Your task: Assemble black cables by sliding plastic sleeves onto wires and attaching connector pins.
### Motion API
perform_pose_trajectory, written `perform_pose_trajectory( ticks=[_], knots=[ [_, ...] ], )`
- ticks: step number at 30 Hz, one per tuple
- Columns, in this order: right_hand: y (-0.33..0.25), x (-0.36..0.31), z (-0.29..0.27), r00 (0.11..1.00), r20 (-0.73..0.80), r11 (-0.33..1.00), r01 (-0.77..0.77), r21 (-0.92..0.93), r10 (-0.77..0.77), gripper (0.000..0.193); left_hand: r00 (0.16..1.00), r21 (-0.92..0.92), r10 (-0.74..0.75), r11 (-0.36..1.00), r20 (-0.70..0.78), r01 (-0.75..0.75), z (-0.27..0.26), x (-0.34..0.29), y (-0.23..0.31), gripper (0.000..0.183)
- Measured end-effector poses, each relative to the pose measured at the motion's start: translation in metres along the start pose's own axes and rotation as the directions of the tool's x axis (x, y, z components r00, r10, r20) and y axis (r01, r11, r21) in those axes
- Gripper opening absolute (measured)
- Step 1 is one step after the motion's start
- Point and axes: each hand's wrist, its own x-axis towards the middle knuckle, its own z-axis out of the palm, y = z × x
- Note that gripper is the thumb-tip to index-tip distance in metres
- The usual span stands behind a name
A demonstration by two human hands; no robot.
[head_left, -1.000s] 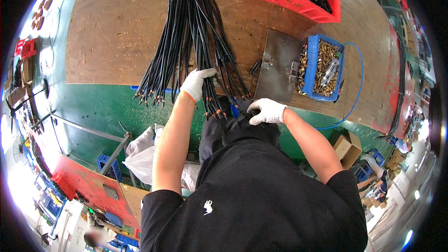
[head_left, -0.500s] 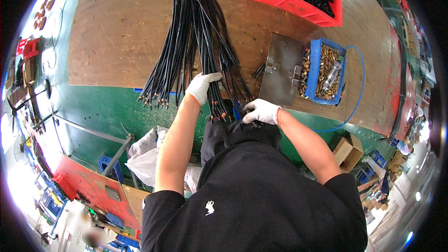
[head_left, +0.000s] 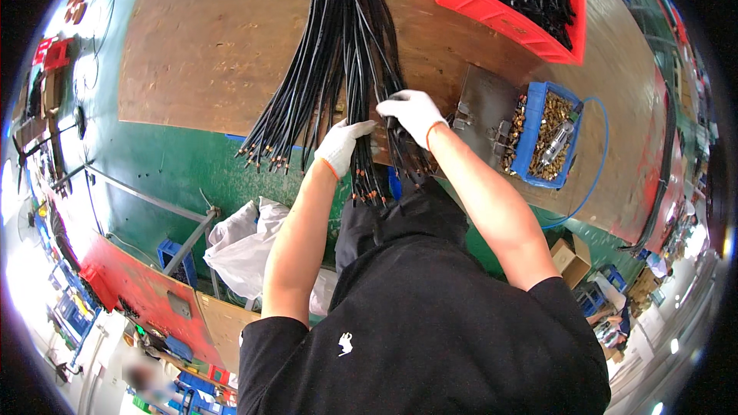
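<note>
A long bundle of black cables (head_left: 335,38) lies over the wooden table and fans out past its near edge, with copper-coloured ends hanging above my lap. Both my hands wear white gloves with orange cuffs. My left hand (head_left: 340,146) is closed around the middle cluster, its thumb across the front. Farther up and to the right, my right hand (head_left: 417,116) has its fingers bent around the right-hand strands; the fingertips are partly hidden. Another cluster of cable ends (head_left: 269,150) spreads loose to the left of my left hand.
A red crate (head_left: 511,23) of black tubular pieces stands at the far right. Nearer is a blue bin (head_left: 530,132) of brass fittings, with a metal tool (head_left: 557,142) on a blue hose and a metal plate (head_left: 477,111) beside it. White sacks (head_left: 246,246) sit below left.
My right hand has moved up and left, from the low cable ends to higher on the right-hand strands. My left hand stays on the middle cluster. The whole view has shifted slightly.
</note>
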Motion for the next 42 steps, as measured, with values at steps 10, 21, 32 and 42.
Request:
perform_pose_trajectory(
  ticks=[10, 21, 32, 42],
  knots=[
    [0.017, -0.026, 0.026, 0.998, -0.015, 0.890, -0.045, 0.453, 0.058, 0.007, 0.986, -0.045, 0.081, 0.996, 0.147, -0.075, -0.004, 0.006, -0.014, 0.029],
    [0.045, -0.023, 0.025, 0.976, -0.218, 0.970, 0.027, 0.242, 0.027, 0.024, 0.997, 0.027, 0.066, 0.997, 0.033, -0.067, 0.002, 0.005, -0.017, 0.032],
    [0.029, -0.034, 0.011, 0.958, 0.234, 0.907, -0.242, 0.343, 0.167, 0.035, 0.994, 0.031, 0.028, 0.999, 0.103, -0.031, -0.004, 0.000, -0.006, 0.030],
    [0.058, -0.050, 0.011, 0.961, 0.268, 0.990, -0.102, 0.095, 0.074, 0.044, 0.992, 0.101, 0.037, 0.995, -0.124, -0.025, 0.001, -0.008, -0.001, 0.030]
  ],
)
